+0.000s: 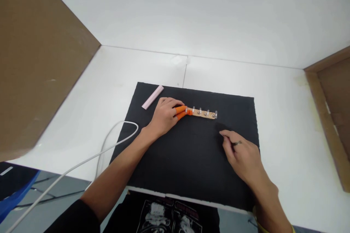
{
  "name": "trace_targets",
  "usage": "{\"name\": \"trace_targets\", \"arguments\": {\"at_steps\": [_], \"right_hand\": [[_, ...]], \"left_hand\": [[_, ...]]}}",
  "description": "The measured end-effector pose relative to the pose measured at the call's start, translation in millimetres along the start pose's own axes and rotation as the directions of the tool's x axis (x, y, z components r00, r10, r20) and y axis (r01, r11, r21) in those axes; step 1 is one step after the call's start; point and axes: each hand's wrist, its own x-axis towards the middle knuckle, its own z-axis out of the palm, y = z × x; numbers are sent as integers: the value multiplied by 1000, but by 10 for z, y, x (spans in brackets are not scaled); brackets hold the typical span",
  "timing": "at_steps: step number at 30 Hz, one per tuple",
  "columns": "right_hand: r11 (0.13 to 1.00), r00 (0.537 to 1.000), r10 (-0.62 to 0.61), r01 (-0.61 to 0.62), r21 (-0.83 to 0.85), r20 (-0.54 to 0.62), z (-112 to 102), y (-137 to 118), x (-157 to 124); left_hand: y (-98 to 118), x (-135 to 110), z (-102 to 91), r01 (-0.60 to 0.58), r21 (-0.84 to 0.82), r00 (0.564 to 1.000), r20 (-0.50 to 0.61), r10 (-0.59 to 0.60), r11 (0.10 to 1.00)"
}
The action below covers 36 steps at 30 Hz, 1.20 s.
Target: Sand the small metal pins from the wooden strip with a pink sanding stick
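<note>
My left hand [164, 116] is over the upper middle of a black mat, two fingers wearing orange covers [180, 109]. Those covered fingertips pinch the left end of a narrow, light wood-coloured strip [202, 112]. Several small clear upright pieces and shiny metal bits line the strip; their exact kind is too small to tell. To the lower right of the strip, apart from it, my right hand [243, 154] is closed in a pinch. A thin dark tool [237, 142] shows between its fingers, mostly hidden.
The black mat [175, 164] lies on a white table [109, 76]. A pale pink bar [152, 97] rests at its upper left. A white cable [82, 164] loops over the mat's left edge. Brown panels [41, 54] stand left and right, with a white wall behind.
</note>
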Motion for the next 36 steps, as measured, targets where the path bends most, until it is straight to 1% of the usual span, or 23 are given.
{"name": "trace_targets", "arguments": {"at_steps": [2, 4, 7, 9, 12, 16, 18, 20, 23, 25, 28, 31, 36], "right_hand": [[994, 995, 90, -87, 71, -48, -53, 1, -85], [974, 981, 185, -174, 147, -66, -84, -3, -168], [919, 944, 320, -290, 268, -77, -90, -22, -261], [871, 914, 397, -347, 349, -82, -81, -37, -296], [796, 877, 476, -394, 460, -72, -74, -54, -314], [683, 847, 530, -406, 607, -31, -79, -108, -303], [608, 843, 538, -397, 688, 10, -89, -153, -286], [523, 847, 526, -393, 757, 76, -104, -190, -251], [404, 859, 469, -417, 815, 207, -136, -197, -147], [348, 862, 415, -447, 824, 292, -162, -174, -44], [310, 866, 352, -466, 829, 356, -199, -146, 110], [301, 880, 315, -448, 842, 356, -219, -155, 204], [302, 891, 286, -434, 849, 353, -185, -179, 218]], "left_hand": [[-1, 10, -4, 5, 2, 1000, 5, -5, 1000], [-4, 32, -4, -1, 4, 1000, 17, 1, 1000], [-17, 77, 14, -7, 12, 1000, 23, 6, 1000], [-39, 115, 38, 0, 19, 1000, 16, -1, 1000], [-97, 184, 84, 22, 26, 1000, -7, -22, 999], [-183, 283, 126, 46, 16, 998, -34, -46, 999], [-198, 304, 120, 53, 2, 997, -48, -53, 999], [-181, 287, 93, 61, -16, 996, -69, -61, 998], [-108, 199, 26, 77, -39, 990, -111, -81, 996], [-57, 129, -16, 88, -48, 987, -129, -93, 995], [-27, 60, -46, 96, -46, 987, -124, -101, 994], [-53, 47, -31, 100, -39, 988, -112, -103, 994], [-101, 58, 24, 104, -24, 990, -89, -105, 994]]}}
